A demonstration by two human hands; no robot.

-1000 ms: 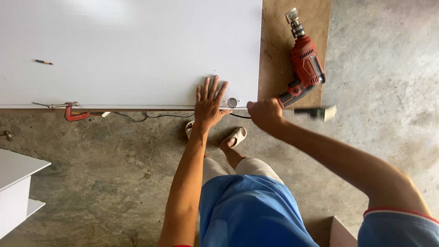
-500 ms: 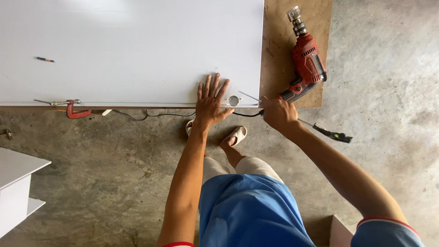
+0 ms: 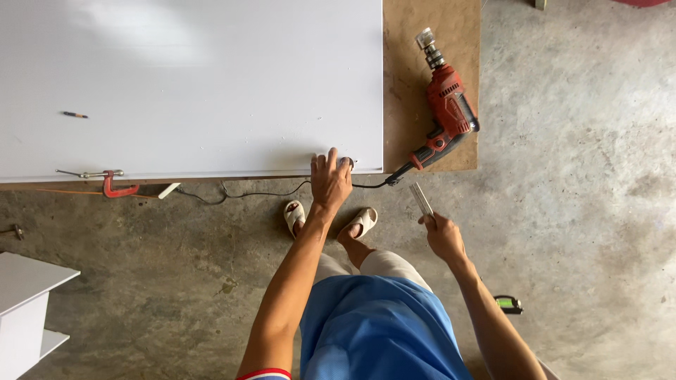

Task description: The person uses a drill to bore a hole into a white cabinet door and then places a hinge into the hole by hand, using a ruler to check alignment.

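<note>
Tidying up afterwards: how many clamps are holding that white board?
1. A red clamp grips the white board's near edge, far left of the left hand. The right hand holds a thin pale strip. Others may be hidden beyond the frame.

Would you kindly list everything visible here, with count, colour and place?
white panel: one, white, on the bench, upper left
brown board: one, brown, under the panel, showing on its right
drill: one, red, lying on the brown board
cord: one, black, along the panel's near edge
clamp: one, red, on the panel's near edge, left
pencil: one, dark, on the panel, left
cabinet: one, white, lower left
tape measure: one, green-black, on the floor
sandals: two, white, on the feet
flat tool: one, grey, in right hand
left hand: on the panel's edge
right hand: holds the flat tool
</note>
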